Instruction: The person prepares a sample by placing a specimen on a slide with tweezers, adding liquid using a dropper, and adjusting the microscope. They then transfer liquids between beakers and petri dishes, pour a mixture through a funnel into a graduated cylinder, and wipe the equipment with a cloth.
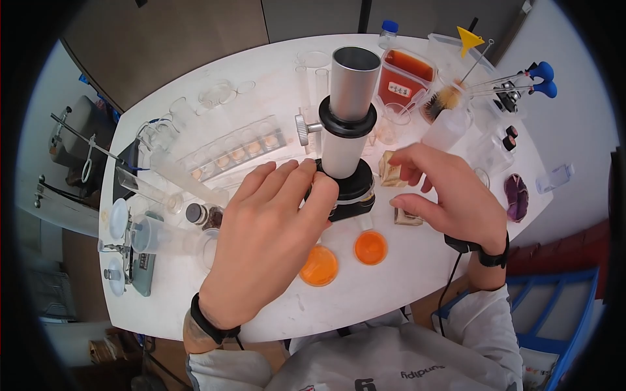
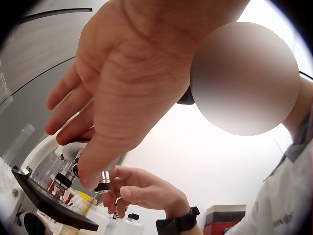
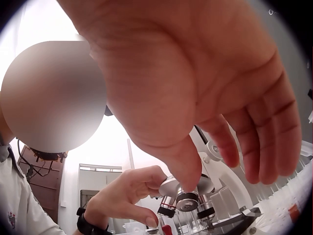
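A microscope (image 1: 344, 153) with a silver tube, white body and black stage (image 2: 51, 203) stands mid-table. My left hand (image 1: 270, 228) reaches to its left side, fingers stretched, with fingertips right at the nosepiece (image 3: 186, 188). Several objective lenses (image 2: 62, 181) hang from that nosepiece. Beside the microscope's right side is my right hand (image 1: 450, 186), fingers loosely bent and nothing held between them and the thumb. Small gold-coloured boxes (image 1: 393, 168) lie by its fingertips, partly hidden. In front of the microscope are two round orange dishes (image 1: 370, 247), one larger (image 1: 319, 266) and partly covered by my left hand.
A clear rack (image 1: 238, 146) with round tan pieces runs behind the left hand. Glass tubes, a dark-capped jar (image 1: 203, 215) and a balance (image 1: 142, 267) stand left. Back right are a red-filled container (image 1: 405, 75), a white bottle (image 1: 448, 127) and blue-handled scissors (image 1: 541, 79).
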The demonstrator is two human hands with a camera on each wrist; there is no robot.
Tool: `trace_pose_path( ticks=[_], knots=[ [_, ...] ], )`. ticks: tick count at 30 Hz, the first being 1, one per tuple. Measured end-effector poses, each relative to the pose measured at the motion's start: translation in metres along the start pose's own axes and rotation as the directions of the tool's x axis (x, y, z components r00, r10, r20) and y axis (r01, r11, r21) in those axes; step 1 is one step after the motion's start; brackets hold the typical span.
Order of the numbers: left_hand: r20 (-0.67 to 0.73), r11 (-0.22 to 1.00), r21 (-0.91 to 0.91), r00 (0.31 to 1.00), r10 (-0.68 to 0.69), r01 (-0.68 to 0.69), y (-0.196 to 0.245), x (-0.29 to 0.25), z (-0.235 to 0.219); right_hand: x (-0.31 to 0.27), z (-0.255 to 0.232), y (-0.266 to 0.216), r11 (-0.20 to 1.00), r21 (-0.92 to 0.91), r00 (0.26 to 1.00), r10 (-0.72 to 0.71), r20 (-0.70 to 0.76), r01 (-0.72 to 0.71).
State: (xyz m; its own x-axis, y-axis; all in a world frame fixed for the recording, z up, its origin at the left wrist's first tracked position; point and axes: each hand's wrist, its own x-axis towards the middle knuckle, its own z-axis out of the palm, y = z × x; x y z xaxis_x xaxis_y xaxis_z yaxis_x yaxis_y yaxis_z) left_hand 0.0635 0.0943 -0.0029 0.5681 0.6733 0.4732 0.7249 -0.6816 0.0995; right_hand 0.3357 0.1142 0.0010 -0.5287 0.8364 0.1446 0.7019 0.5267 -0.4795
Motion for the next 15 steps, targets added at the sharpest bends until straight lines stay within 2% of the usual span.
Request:
trace_pose_path(
  ticks=[3,5,6,15],
  knots=[
    [0.017,1.000,0.003,1.000,-0.012,0.012,-0.001,-0.002,-0.002,-0.009,0.019,0.001,0.996,0.085,0.999,0.001,0.052,-0.005],
    [0.024,1.000,0.009,1.000,-0.003,0.003,-0.001,-0.002,-0.002,-0.013,0.024,-0.001,0.998,0.060,0.994,-0.015,0.110,0.008],
    [-0.008,0.998,0.032,0.998,0.058,-0.058,-0.002,-0.001,-0.003,-0.014,0.027,-0.001,0.999,0.041,0.991,-0.016,0.129,0.011],
    [0.027,1.000,0.004,1.000,-0.013,0.013,-0.001,-0.005,-0.003,-0.017,0.042,-0.003,0.998,-0.052,0.982,-0.022,0.187,0.032]
  ],
)
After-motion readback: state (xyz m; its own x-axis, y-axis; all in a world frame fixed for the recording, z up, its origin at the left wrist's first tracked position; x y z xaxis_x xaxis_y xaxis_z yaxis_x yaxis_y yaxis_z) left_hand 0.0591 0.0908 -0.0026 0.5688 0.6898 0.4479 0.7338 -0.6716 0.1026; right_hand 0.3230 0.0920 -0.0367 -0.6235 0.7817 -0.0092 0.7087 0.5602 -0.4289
